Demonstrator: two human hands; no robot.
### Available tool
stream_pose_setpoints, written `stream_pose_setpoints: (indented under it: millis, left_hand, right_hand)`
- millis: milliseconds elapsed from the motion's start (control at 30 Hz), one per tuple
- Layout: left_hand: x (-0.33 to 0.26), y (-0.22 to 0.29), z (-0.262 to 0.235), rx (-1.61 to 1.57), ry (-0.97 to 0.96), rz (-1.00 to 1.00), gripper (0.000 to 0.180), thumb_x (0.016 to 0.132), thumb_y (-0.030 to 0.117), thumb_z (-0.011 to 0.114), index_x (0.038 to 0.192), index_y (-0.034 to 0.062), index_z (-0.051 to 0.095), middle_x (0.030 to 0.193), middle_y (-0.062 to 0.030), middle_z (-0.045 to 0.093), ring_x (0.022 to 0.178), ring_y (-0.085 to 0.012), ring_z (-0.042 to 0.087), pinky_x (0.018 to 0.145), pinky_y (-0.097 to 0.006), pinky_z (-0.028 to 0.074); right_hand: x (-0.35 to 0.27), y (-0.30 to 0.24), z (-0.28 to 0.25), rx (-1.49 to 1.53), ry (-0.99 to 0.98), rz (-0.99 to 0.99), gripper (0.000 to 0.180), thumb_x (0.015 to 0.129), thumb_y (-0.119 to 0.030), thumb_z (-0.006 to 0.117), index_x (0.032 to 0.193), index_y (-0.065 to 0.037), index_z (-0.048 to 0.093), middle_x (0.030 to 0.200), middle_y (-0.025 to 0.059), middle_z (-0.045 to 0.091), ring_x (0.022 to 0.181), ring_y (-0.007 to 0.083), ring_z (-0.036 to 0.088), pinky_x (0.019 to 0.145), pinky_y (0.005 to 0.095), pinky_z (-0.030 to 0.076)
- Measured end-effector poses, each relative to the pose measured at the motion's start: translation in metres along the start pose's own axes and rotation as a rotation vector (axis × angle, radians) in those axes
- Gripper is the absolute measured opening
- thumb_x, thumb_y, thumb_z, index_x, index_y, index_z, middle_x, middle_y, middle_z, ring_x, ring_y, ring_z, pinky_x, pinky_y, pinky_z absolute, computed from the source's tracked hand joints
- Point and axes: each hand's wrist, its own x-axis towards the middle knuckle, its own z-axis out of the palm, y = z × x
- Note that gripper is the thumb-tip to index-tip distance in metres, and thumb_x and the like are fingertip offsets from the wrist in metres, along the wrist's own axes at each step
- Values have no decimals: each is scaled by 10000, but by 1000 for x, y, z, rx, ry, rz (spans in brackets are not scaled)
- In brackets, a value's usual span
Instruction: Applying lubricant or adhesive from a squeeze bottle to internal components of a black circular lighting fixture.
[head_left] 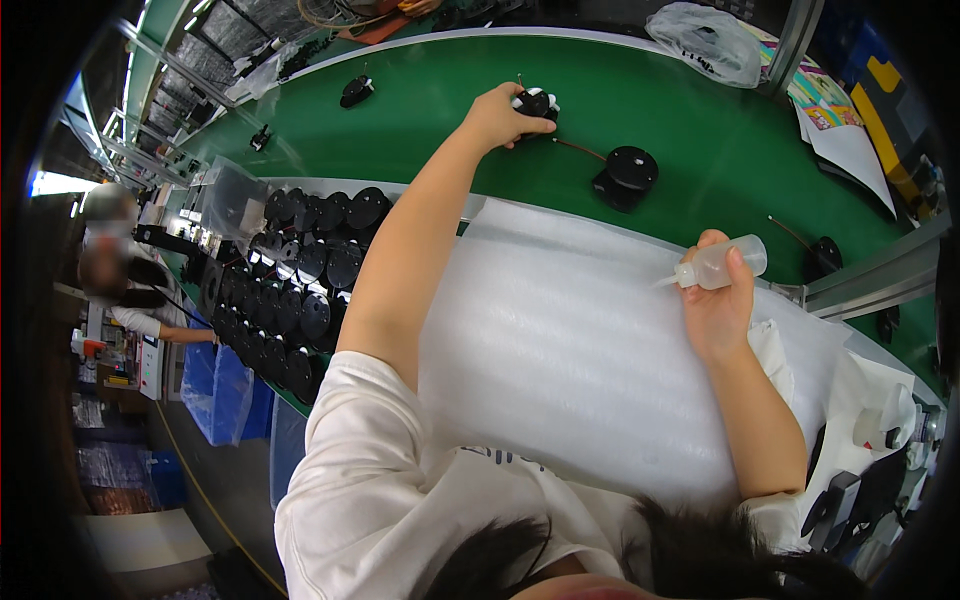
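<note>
The head view shows the left hand [497,117] stretched far out over the green conveyor belt [440,110], its grip closed around a small black round part with white pieces [536,103] that sits on the belt at about twelve o'clock from the person. The arm is fully extended, apparently because the part lies on the far side of the white ribbed foam sheet [560,350] that covers the counter in front of the body.

The right hand [718,305], at two o'clock, holds a small translucent plastic squeeze bottle [718,264], grip wrapped tight round its body, the thin nozzle pointing toward nine o'clock over the foam. Held on its side like this, the nozzle is kept clear of the sheet.

Between the two hands, a black round disc-topped part with a thin wire [628,174] rests on the belt; another black part [357,90] lies at eleven o'clock and one more [824,256] beside the metal rail at the right. At nine o'clock, a tray of many black round discs [305,275] stands along the counter's edge, close under the left upper arm. A crumpled clear plastic bag [705,40] lies beyond the belt at one o'clock. Another person works farther off at the left.
</note>
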Motion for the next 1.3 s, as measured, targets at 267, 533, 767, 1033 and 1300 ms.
stream_pose_setpoints:
  millis: [267, 533, 767, 1033, 1300]
  left_hand:
    - [-76, 21, 20, -543, 250, 299, 698, 587, 124, 757, 1096, -15, 300, 933, -173, 530, 796, -187, 572, 687, -275, 493]
    - [-141, 35, 37, -221, 325, 1109, 736, 544, -47, 725, 1137, 29, 294, 1057, -168, 466, 929, -223, 526, 806, -328, 454]
    - [-176, 55, 41, -390, -126, 1127, 343, 719, 122, 532, 964, -113, 485, 795, -204, 534, 694, -309, 519, 615, -325, 440]
    - [-181, 52, 48, -325, -210, 1199, 384, 696, 116, 541, 985, -125, 466, 883, -235, 513, 663, -300, 527, 565, -314, 459]
    - [-185, 49, 47, -288, -72, 1185, 363, 702, 95, 551, 981, -124, 475, 900, -246, 524, 673, -303, 539, 589, -313, 470]
  right_hand:
    - [-14, -12, 6, -160, -58, -200, 426, 735, -458, 540, 915, -87, 432, 675, 35, 471, 610, 109, 408, 544, 221, 319]
    - [-42, -54, 23, -394, -292, -762, 539, 663, -414, 671, 975, -81, 383, 752, 83, 487, 612, 128, 425, 551, 244, 331]
    - [-57, -64, 31, -891, -445, -1050, 534, 709, -506, 608, 1025, -137, 386, 730, 61, 469, 604, 171, 377, 600, 329, 268]
    - [-70, -65, 39, -1037, -385, -1080, 462, 739, -438, 603, 1009, -130, 389, 749, 84, 493, 633, 195, 405, 749, 417, 270]
    - [-75, -65, 40, -1175, -382, -1018, 387, 736, -312, 609, 1012, -169, 377, 806, 91, 502, 659, 213, 414, 840, 469, 223]
